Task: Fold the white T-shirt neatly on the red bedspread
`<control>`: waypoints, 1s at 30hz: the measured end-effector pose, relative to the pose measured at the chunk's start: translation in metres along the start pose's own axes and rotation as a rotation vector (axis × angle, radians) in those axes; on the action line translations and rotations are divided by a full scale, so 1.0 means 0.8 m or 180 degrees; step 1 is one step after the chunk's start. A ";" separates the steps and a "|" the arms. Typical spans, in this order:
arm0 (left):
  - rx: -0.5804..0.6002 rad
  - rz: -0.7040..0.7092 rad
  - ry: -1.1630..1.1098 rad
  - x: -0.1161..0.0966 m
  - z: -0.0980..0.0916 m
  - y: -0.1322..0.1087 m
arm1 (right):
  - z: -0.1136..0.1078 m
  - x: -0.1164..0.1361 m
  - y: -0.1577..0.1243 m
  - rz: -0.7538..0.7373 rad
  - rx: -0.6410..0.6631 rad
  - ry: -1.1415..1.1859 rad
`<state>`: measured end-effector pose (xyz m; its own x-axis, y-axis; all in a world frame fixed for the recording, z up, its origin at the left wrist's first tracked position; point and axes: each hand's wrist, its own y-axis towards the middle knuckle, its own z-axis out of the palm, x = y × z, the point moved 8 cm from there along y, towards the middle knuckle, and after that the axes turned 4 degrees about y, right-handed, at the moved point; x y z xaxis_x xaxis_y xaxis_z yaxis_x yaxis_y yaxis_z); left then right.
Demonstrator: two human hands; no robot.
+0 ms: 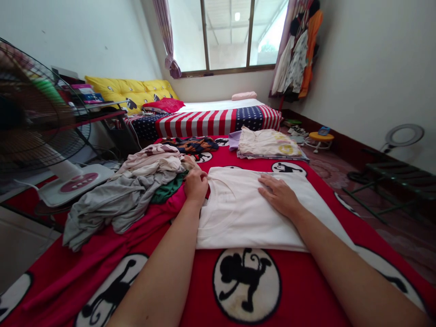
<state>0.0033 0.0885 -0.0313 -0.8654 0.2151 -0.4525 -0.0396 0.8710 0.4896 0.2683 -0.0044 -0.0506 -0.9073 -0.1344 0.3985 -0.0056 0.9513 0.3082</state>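
Note:
A white T-shirt [252,218] lies folded lengthwise on the red monkey-print blanket [190,281], its neckline toward the left. At the far left corner of the shirt, by the collar, my left hand [196,184] pinches the fabric edge. My right hand [281,196] rests flat on the upper middle of the shirt, fingers stretched out. Left of my left hand is a loose heap of clothes [126,190], with grey, pale pink and green pieces. Beyond the shirt sits a stack of folded clothes [269,143], a cream printed one on top.
A standing fan [37,113] is at the left beside the blanket. Behind lies a bed with a stars-and-stripes cover [204,122] under a window. To the right are an orange stool [320,137], a dark slatted bench [402,181] and a ring light [405,135]. Clothes hang at the back right.

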 end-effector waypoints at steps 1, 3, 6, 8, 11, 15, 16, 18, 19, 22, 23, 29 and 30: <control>0.0061 -0.0007 0.0055 -0.002 0.001 -0.002 | 0.000 0.000 0.000 0.0007 0.0010 0.0000; 0.0153 -0.0031 0.0133 -0.004 0.003 -0.004 | 0.000 -0.001 0.000 0.0023 0.0026 0.0006; 0.0311 -0.0020 0.0133 -0.004 0.009 -0.004 | 0.001 -0.001 0.001 0.0043 0.0037 0.0013; 0.0338 0.0014 0.0112 -0.002 0.012 -0.001 | 0.001 -0.001 0.000 0.0044 0.0027 0.0018; 0.0133 0.0008 0.0069 0.004 0.007 0.003 | 0.000 -0.001 0.000 0.0029 0.0002 0.0032; -0.0051 -0.0039 -0.0043 0.005 0.000 0.005 | -0.001 0.000 0.000 0.0027 0.0002 0.0038; 0.0013 -0.0053 -0.0040 0.003 0.001 0.004 | -0.001 0.000 0.000 0.0025 0.0002 0.0035; 0.0208 -0.0095 0.0010 0.000 0.005 0.002 | -0.001 0.000 0.000 0.0006 -0.0005 0.0029; 0.0291 -0.0112 0.0053 -0.002 0.008 0.001 | -0.001 0.000 0.000 -0.0008 -0.0014 0.0028; 0.0385 -0.0060 0.0176 -0.005 0.011 -0.001 | -0.001 0.000 0.001 -0.0018 -0.0033 0.0029; 0.0384 -0.0031 0.0209 -0.005 0.012 -0.001 | -0.001 0.000 0.001 -0.0009 -0.0033 0.0030; 0.0257 -0.0036 0.0372 0.001 0.011 0.002 | -0.001 0.001 0.000 0.0038 0.0002 0.0058; 0.0199 -0.0013 0.0352 0.001 0.010 0.003 | -0.002 0.001 0.000 0.0044 0.0006 0.0064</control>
<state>0.0062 0.0942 -0.0362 -0.9153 0.1644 -0.3677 -0.0150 0.8983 0.4391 0.2681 -0.0049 -0.0492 -0.8987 -0.1269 0.4199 0.0060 0.9536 0.3010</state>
